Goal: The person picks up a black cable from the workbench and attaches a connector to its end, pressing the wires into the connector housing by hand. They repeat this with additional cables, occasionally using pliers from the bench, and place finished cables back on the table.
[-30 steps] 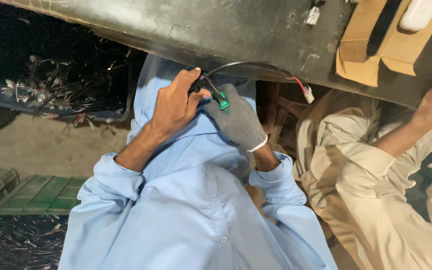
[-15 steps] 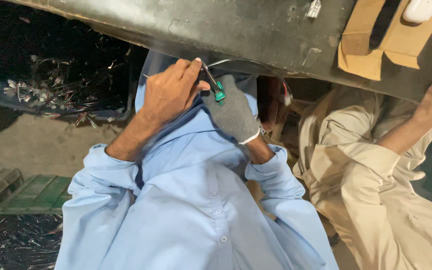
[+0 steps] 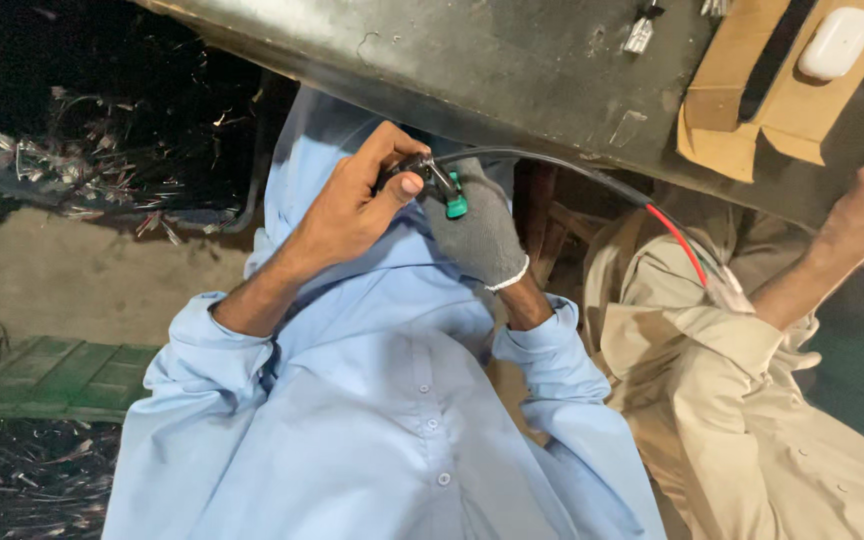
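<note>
My bare left hand (image 3: pixel 347 215) pinches the small black connector with a green tip (image 3: pixel 440 185) on the black cable (image 3: pixel 552 165); my grey-gloved right hand (image 3: pixel 480 235) supports it, fingers clenched beneath. Steady alignment comes next, I judge.

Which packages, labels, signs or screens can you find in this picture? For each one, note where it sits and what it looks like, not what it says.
Cardboard piece: top right, flat against the dark panel; brown, folded, with a dark slot.
White case: top right, on the cardboard; small, rounded, plain white.
No signs, screens or readable labels show.
</note>
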`<action>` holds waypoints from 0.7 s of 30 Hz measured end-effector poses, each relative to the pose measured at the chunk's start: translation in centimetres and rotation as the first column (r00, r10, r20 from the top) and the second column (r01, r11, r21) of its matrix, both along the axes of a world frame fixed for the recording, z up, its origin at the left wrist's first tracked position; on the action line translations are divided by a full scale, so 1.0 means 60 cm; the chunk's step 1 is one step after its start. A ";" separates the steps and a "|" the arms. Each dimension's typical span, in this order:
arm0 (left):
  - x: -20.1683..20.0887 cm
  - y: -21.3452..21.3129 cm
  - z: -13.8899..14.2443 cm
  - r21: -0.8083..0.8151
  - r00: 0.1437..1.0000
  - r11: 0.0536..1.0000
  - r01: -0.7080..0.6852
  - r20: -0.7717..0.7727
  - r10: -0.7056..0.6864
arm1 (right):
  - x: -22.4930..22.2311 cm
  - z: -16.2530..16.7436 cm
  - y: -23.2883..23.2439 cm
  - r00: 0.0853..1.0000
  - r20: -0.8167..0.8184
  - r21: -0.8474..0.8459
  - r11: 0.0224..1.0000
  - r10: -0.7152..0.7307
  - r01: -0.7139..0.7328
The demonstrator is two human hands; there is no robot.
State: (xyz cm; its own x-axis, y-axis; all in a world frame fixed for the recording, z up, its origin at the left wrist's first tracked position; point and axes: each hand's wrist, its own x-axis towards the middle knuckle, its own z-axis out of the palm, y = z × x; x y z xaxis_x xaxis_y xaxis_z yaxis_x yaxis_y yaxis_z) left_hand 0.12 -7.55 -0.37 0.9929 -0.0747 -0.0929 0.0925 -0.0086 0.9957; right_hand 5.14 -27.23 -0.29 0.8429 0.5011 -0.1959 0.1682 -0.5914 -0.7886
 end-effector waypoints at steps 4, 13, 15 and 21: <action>0.008 -0.012 0.017 0.554 0.963 0.817 -0.158 0.269 0.003 | -0.011 0.029 0.008 0.976 -0.193 -0.019 0.995 -0.102 0.101; -0.066 0.029 -0.043 0.115 0.897 0.894 -0.434 0.146 0.417 | 0.024 0.092 0.022 0.989 -0.063 0.026 0.991 0.131 -0.129; -0.086 0.048 -0.094 -0.075 0.782 0.811 -0.581 0.226 0.581 | 0.057 0.103 0.022 0.947 0.296 -0.002 0.992 0.122 -0.127; -0.105 0.108 -0.134 0.242 0.645 0.651 -0.719 -0.114 0.755 | 0.174 0.107 0.010 0.692 0.707 -0.204 0.979 0.144 0.005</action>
